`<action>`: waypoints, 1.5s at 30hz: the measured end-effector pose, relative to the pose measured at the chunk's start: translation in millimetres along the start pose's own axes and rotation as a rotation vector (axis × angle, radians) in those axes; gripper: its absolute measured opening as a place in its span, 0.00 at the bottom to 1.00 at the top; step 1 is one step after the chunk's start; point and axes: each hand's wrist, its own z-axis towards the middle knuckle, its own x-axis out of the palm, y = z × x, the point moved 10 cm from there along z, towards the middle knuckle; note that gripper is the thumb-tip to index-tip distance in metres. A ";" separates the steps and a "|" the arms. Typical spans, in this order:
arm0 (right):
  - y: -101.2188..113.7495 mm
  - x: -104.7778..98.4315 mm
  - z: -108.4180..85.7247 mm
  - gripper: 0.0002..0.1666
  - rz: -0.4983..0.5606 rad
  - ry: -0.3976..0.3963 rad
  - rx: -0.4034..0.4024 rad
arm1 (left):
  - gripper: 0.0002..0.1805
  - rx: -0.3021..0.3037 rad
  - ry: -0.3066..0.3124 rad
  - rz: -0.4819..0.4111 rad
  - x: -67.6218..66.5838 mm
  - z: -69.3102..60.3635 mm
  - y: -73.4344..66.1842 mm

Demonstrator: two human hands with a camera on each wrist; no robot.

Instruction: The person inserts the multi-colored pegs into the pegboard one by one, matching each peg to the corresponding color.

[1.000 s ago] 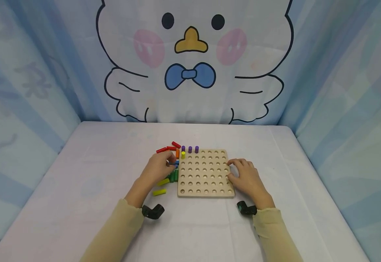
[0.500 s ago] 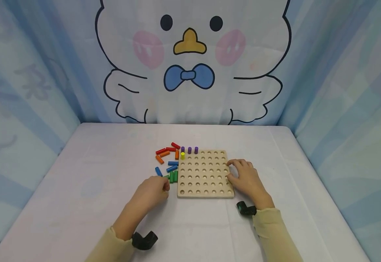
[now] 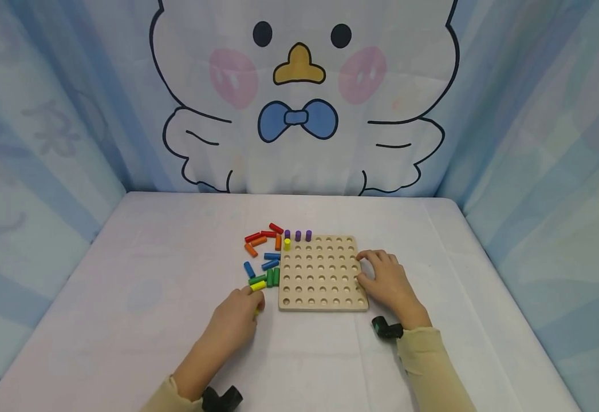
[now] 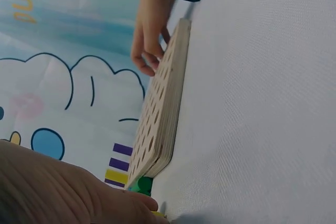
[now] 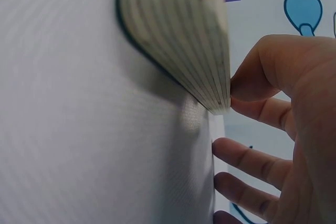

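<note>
Yellow peg (image 3: 256, 312), pinched by the fingers of the left hand (image 3: 232, 317), shows as a sliver at the fingertips, left of the pegboard's near half; those fingers are nearly closed, and I cannot tell which way its long axis runs. Another yellow peg (image 3: 259, 286) lies just beyond them on the counter (image 3: 124, 320), its axis mostly left-right, right end tipped slightly away. Two green pegs (image 3: 270, 278) beside the pegboard (image 3: 329, 296) point front-to-back; blue pegs (image 3: 270, 265), orange pegs (image 3: 259, 241) and red pegs (image 3: 252, 237) lie on their sides at mixed slants. Three purple pegs (image 3: 298, 236) stand upright in the far row, with an upright yellow one (image 3: 287, 245) nearer at the left edge. Grasping nothing, the right hand (image 3: 389, 283) rests its thumb and forefinger, loosely bent and apart, on the board's right edge.
</note>
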 end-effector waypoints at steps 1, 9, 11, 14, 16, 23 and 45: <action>0.0 0.1 -0.1 0.22 0.001 0.000 0.000 | 0.07 0.004 -0.004 -0.001 -0.4 -0.6 -0.7; -1.0 0.6 -0.5 0.22 -0.002 -0.006 0.001 | 0.08 0.001 -0.011 -0.001 -1.1 0.7 -2.0; -0.7 0.3 -0.2 0.22 -0.003 -0.008 -0.003 | 0.08 -0.005 -0.011 -0.008 -1.8 1.8 -2.8; -0.6 -0.3 0.1 0.22 -0.009 -0.009 -0.005 | 0.08 -0.004 -0.023 -0.024 -6.0 4.3 -6.9; -1.0 -1.0 0.1 0.22 -0.013 -0.010 -0.002 | 0.08 0.009 -0.038 -0.031 -10.3 7.5 -11.3; -1.1 -1.4 -0.2 0.22 -0.007 -0.004 0.001 | 0.09 0.050 -0.107 0.023 -33.9 24.8 -27.3; 1.1 -2.8 -1.9 0.22 -0.003 -0.006 -0.002 | 0.06 0.164 -0.336 -0.057 -76.4 106.9 -53.4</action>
